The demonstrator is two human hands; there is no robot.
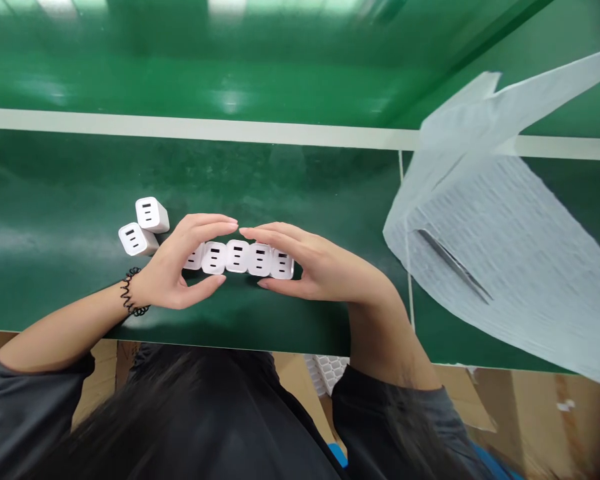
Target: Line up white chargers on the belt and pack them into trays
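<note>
Several white USB charger blocks [237,256] stand side by side in a row on the green table, their port faces up. My left hand [180,263] is curved around the left end of the row, thumb on the near side and fingers on the far side. Cupped the same way, my right hand [305,263] encloses the right end. Part of the leftmost block is hidden by my left hand. Two more white chargers, one farther back [151,215] and one nearer [136,239], are beside my left hand, outside the row.
On the right, a crumpled white sheet [520,233] covers part of the green table [300,313]. Metal tweezers [455,267] lie on it. A white strip [280,132] runs along the back. Below the table edge are cardboard [545,413] and a white honeycomb-patterned item [330,370].
</note>
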